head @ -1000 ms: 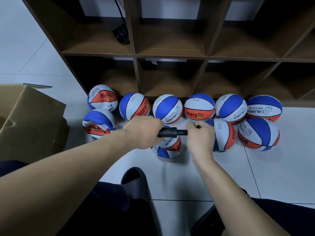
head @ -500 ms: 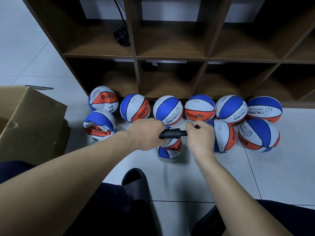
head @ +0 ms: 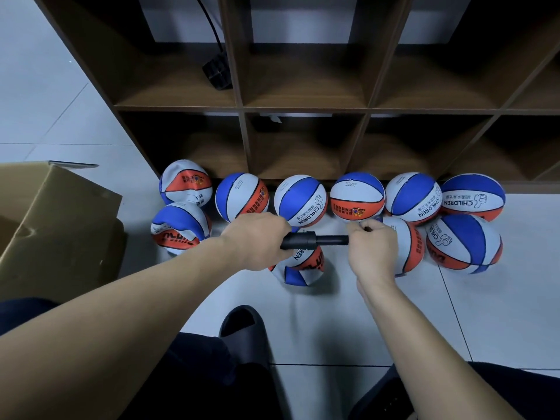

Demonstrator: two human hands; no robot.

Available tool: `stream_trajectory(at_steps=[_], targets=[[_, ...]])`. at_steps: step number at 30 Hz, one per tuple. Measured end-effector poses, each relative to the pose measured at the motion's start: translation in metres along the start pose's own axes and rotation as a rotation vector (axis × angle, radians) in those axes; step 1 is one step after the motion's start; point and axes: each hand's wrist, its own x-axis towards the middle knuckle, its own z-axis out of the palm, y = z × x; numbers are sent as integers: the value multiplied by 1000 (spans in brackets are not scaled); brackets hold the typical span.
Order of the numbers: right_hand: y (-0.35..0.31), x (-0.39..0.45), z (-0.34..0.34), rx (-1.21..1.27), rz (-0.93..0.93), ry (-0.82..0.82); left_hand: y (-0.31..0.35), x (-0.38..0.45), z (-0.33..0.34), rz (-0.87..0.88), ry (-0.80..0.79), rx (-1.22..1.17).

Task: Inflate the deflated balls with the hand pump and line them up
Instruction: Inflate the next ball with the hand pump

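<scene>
Balls (head: 357,197) line the floor at twelve o'clock against the wooden shelf (head: 303,107), while a sagging one (head: 303,263) lies just below my grip, so I take this as the pumping or needle-fitting step. My right hand's (head: 374,248) fingertips (head: 360,227) pinch something small at the pump's (head: 315,241) far end; I cannot tell whether it is the needle. My left hand (head: 257,239) has its fingers curled round the barrel. I'd hold the tube level, keep the needle straight into the valve, and stroke evenly. The pump is matte black plastic, a smooth cylinder; the balls are pebbled rubber panels, blue, white, orange, some dented. A cardboard box (head: 57,219) sits at nine o'clock
</scene>
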Motion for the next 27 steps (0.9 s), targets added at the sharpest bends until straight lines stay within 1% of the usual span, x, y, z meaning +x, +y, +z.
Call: stream_trajectory(at_steps=[7, 11, 18, 20, 24, 27], targets=[[-2, -21, 20, -25, -39, -45, 14, -1, 4, 26, 1, -31], [2, -23, 25, -14, -23, -72, 20, -1, 8, 46, 4, -32], [-2, -9, 13, -61, -30, -120, 17, 1, 5, 53, -10, -86], [-4, 5, -3, -47, -1, -111, 9, 3, 1, 28, 5, -81], [0, 33, -35, 40, 129, -70, -10, 3, -3, -5, -7, -71], [5, 33, -37, 75, 152, -70, -5, 4, 0, 20, -17, -37]])
